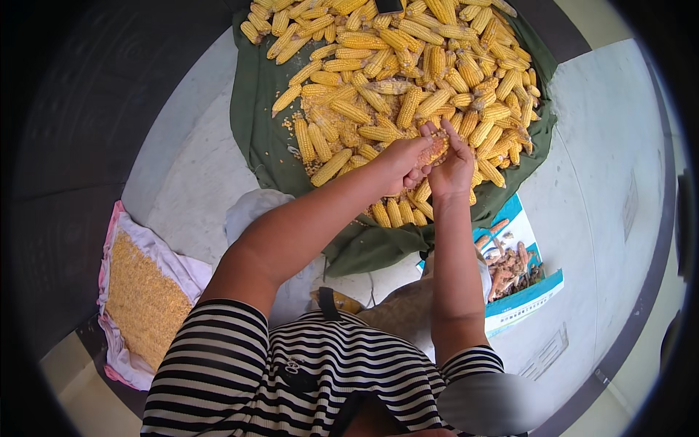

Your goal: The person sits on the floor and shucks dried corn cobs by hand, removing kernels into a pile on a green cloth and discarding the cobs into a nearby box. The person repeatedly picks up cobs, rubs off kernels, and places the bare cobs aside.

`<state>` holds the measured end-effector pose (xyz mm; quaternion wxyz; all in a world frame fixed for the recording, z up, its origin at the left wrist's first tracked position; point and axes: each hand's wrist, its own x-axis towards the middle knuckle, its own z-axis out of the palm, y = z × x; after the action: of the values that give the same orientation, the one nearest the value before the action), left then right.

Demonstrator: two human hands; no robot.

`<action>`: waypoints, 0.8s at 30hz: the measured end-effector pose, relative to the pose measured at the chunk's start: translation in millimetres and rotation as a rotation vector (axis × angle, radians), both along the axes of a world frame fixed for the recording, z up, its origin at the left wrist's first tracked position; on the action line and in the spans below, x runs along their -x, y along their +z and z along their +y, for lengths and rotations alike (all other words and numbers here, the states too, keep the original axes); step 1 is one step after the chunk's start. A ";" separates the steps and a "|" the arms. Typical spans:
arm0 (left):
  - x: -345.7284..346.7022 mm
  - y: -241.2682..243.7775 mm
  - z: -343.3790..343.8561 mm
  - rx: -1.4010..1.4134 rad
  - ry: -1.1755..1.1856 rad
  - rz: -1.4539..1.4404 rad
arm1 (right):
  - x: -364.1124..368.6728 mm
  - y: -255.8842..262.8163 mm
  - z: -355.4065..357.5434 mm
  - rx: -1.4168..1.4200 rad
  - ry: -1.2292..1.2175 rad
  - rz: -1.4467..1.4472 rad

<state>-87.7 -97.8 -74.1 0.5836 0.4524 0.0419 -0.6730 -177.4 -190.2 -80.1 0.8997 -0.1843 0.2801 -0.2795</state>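
Observation:
Both my hands meet over the lower right part of a large heap of dried corn ears (377, 71). Between them is a partly shelled corn cob (434, 148), with reddish core showing and some yellow kernels still on it. My left hand (404, 164) is closed around its lower end, the thumb along the cob. My right hand (454, 164) cups the cob's other side, fingers curled up around it. Loose kernels lie among the ears to the left of the hands. The heap rests on a dark green cloth (248, 104).
A pink-edged white cloth (188, 267) holds shelled kernels (144, 295) on the floor at the left. To the right of my right forearm, a blue-and-white printed bag (527, 306) holds bare cobs (508, 270). A dark object (389, 5) lies at the heap's far edge.

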 end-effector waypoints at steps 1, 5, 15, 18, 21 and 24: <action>1.8 2.3 -1.3 0.003 0.002 0.002 | 2.6 -7.3 -2.6 0.060 -0.023 0.043; 8.2 -2.5 -3.1 0.040 -0.053 -0.094 | -3.8 -21.3 -0.8 0.215 -0.089 0.222; -1.7 0.4 -2.5 0.101 -0.015 0.110 | 1.5 -1.8 -3.9 0.011 -0.070 0.007; 2.5 8.5 -4.7 0.037 -0.052 0.030 | 3.9 -14.5 -9.5 0.056 -0.097 0.051; 8.5 0.3 -7.3 0.041 -0.125 -0.069 | 6.2 -25.3 -13.5 0.078 -0.116 0.106; 7.0 -0.2 -3.3 0.059 -0.091 -0.046 | -1.2 -15.5 -7.5 0.096 -0.140 0.232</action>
<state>-94.7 -101.0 -74.2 0.5663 0.4517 -0.0120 -0.6893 -176.2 -197.6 -95.6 0.8297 -0.2382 0.3809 -0.3314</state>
